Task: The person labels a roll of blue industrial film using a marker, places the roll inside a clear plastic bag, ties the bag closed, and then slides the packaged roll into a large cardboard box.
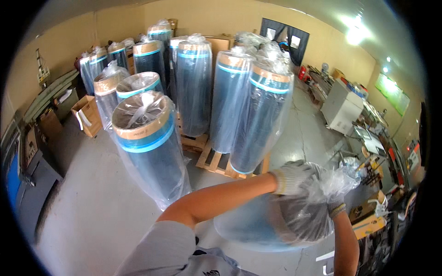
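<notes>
Both gloved hands work at the lower right of the frame, where a large roll wrapped in a clear plastic bag (pixel 258 225) lies close under the camera, its dark blue body blurred. The left hand (pixel 294 177), in a grey knit glove, reaches across from the lower middle and is closed on the bunched plastic at the top of that bag. The right hand (pixel 334 202) comes up from the lower right edge and is mostly buried in the gathered film, so I cannot tell how its fingers are set, only that it touches the same bunch. Just left of centre stands another upright bagged roll (pixel 149 147) with a tan cardboard rim and a light blue band. Behind it, many more rolls (pixel 239 101) stand upright on wooden pallets (pixel 216 161) across the upper middle. An open cardboard box (pixel 87 115) sits at the left, and a white cabinet (pixel 341 108) stands at the right.
</notes>
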